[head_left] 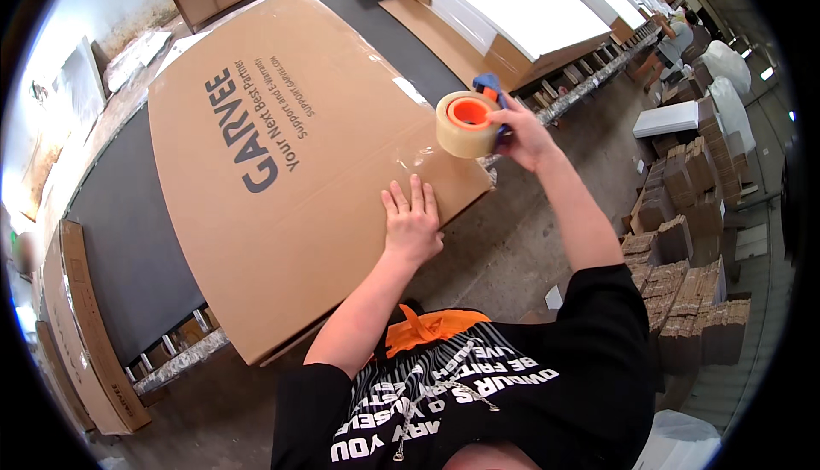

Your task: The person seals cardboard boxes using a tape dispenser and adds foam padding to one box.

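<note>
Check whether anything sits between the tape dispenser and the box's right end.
Nothing visible. The right hand holds the tape dispenser at that end; the left hand rests on the box, nearer the person, not between them.

A single head-worn fisheye camera looks steeply down at the carton [320, 175] from close above.

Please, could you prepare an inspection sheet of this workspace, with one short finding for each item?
Surface: dark conveyor belt, partly covered.
Job's things: large brown carton, lying on the belt; tape dispenser with a clear roll and orange core, near the carton's right end.
Clutter: brown cardboard stacks at right.
Left grip: open, fingers spread on the carton.
Right grip: closed on the dispenser.
Cables: nothing seen.
Surroundings: another person and white panel farther along.
</note>
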### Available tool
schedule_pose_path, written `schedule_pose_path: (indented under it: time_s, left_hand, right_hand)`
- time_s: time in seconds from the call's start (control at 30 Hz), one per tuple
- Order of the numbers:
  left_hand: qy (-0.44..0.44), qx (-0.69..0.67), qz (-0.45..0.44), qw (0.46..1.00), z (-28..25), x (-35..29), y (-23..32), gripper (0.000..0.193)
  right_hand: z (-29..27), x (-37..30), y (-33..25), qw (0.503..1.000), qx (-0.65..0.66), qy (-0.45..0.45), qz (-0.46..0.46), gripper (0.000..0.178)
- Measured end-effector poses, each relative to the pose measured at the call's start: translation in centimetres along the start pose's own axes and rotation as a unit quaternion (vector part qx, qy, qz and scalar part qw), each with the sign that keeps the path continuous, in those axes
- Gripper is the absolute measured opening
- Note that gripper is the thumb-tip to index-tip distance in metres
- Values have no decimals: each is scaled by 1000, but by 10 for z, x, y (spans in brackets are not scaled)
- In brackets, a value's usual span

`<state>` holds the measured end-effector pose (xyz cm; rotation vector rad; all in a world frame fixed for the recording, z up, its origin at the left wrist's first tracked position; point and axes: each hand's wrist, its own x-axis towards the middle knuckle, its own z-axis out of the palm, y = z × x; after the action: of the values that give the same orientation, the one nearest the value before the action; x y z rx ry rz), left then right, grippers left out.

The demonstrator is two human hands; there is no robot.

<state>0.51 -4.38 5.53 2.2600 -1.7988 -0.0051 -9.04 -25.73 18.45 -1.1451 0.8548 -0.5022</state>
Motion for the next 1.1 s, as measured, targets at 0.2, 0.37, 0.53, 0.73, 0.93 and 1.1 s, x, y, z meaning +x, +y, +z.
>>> schedule_pose_path:
  time_s: [0.2, 0.37, 0.53, 0.73, 0.93, 1.1]
  left_hand:
    - [-6, 37, -46, 998, 3, 2, 11, 103]
    - [24, 19, -80, 996, 8, -1, 21, 108]
    - [-3, -3, -104, 995, 2, -4, 14, 103]
    - [18, 70, -63, 995, 1, -2, 19, 102]
    - [22, 78, -45, 996, 4, 2, 10, 103]
    - [19, 80, -49, 995, -2, -4, 11, 103]
  right_hand:
    - [8, -37, -28, 882, -429, -45, -189, 57]
    - [49, -25, -11, 677, -726, -70, -105, 40]
    - [18, -67, 16, 617, -757, -215, -12, 36]
    - [-25, -89, 118, 621, -766, -169, 3, 40]
    - [-7, -54, 254, 538, -811, -229, -29, 41]
    - [-1, -99, 299, 721, -660, -175, 117, 56]
